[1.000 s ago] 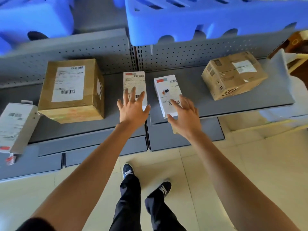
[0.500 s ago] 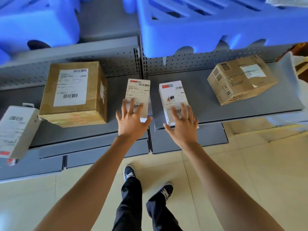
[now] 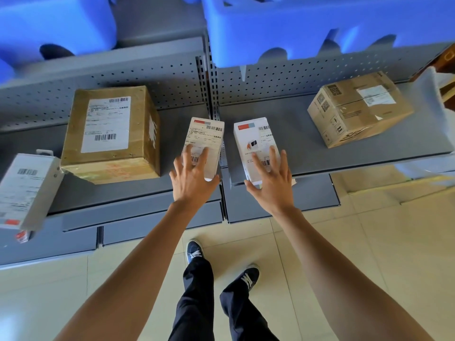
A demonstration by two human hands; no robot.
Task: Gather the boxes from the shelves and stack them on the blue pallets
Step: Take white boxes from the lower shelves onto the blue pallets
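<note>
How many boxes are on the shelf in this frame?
5: a white box far left, a big brown box, two small white boxes under the hands, a brown box right. Others may be out of view.

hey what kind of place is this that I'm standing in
Probably a stockroom or parcel depot: grey metal shelves with perforated back panels, brown cardboard boxes with shipping labels and small white labelled boxes on them, and blue plastic pallets above.
</note>
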